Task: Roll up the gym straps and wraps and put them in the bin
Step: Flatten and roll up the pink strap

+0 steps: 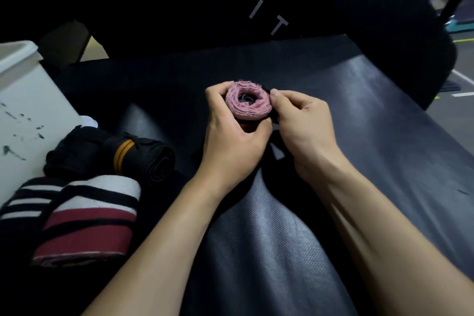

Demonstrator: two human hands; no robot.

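Over the black padded worktop (372, 110), we cupped the pink coiled fabric wrap (248, 104) in our left hand (232, 133); our right hand (302, 120) pinched its black tail to keep the coil tight, the white plastic bin (23, 100) well apart.

Two bare forearms reach forward and converge at mid-frame. The left hand (232, 133) curls its fingers and thumb round a rolled pink wrap (248, 103), palm turned inward. The right hand (304, 123) meets it from the other side, thumb and fingertips pinching the roll's outer edge, wrist slightly bent.
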